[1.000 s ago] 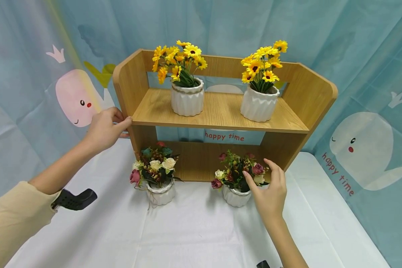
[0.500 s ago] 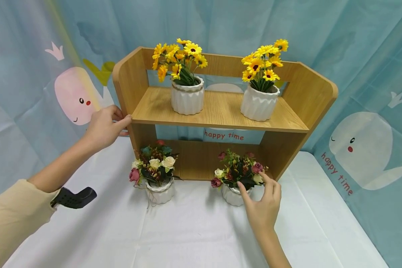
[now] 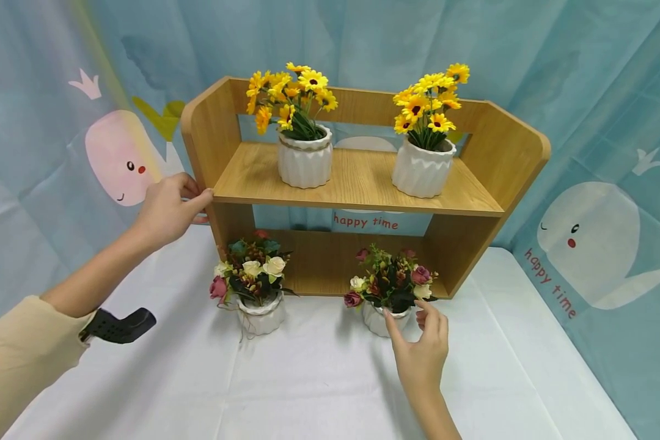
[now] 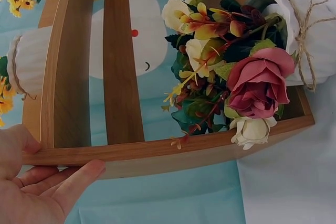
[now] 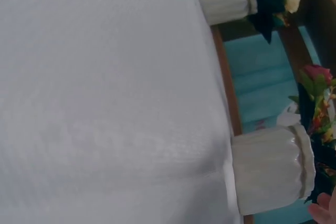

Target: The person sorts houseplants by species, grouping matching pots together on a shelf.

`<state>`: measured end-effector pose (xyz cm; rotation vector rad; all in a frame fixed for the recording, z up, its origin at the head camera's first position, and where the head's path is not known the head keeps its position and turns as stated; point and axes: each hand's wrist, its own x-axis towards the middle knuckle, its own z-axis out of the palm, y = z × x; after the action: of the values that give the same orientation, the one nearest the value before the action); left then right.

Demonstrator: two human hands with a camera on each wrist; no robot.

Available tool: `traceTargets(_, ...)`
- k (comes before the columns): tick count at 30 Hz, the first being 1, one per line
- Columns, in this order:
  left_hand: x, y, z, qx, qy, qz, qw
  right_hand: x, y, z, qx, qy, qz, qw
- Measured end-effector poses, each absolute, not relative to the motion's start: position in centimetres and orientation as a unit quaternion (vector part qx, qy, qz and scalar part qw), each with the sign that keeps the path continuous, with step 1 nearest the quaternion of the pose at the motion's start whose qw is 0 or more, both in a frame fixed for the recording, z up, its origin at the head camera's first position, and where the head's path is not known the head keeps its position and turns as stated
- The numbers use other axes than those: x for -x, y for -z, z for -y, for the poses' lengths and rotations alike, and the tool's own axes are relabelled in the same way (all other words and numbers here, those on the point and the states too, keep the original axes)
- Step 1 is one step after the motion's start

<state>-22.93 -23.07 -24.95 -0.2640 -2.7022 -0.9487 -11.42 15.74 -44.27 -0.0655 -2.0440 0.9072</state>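
Note:
My left hand [image 3: 170, 208] grips the left side of a two-tier wooden shelf [image 3: 363, 174], thumb at the front edge. Seen from the left wrist, its fingers [image 4: 73, 184] lie along the outside of the side panel. My right hand [image 3: 422, 354] is at the right-hand pot of artificial roses [image 3: 375, 321], a ribbed white pot on the table before the shelf. Thumb and fingers stand apart near its rim. In the right wrist view only fingertips [image 5: 323, 208] show, beside the flowers. Another rose pot [image 3: 264, 315], tied with twine, stands to the left.
Two white pots of yellow daisies, one left [image 3: 305, 162] and one right [image 3: 423, 171], stand on the upper board. A white cloth [image 3: 308, 385] covers the table. Behind the shelf hangs a blue curtain [image 3: 374, 36]. A black wrist mount [image 3: 120, 327] sits at the left sleeve.
My right hand has come down and left from beside the roses to the pot's rim, its spread narrowing. The left hand keeps its grip on the shelf; the pots stay put.

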Motion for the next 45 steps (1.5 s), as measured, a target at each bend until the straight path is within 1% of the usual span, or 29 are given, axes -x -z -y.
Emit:
traceTargets(11, 22.9, 25.1, 23.3, 0.089, 0.329, 0.931, 0.128, 11.5, 45.5, -15.3, 0.07, -0.395, 0.849, 0.344)
traceTargets(18, 22.9, 25.0, 23.3, 0.088, 0.329, 0.932, 0.126, 11.6, 45.9, -14.6, 0.082, -0.435, 0.834, 0.33)
traceTargets(23, 23.0, 25.0, 23.4, 0.09, 0.325, 0.932, 0.13, 11.5, 46.1, -13.6, 0.121, -0.512, 0.79, 0.316)
traceTargets(27, 23.1, 24.9, 23.3, 0.089, 0.323, 0.933, 0.13, 11.8, 46.2, -13.0, 0.138, -0.547, 0.76, 0.322)
traceTargets(36, 23.1, 24.8, 23.3, 0.089, 0.314, 0.936, 0.128, 12.7, 46.4, -11.8, 0.149, -0.561, 0.738, 0.344)
traceTargets(45, 23.1, 24.7, 23.2, 0.088, 0.317, 0.936, 0.129, 14.4, 46.1, -11.2, 0.171, -0.588, 0.703, 0.362)
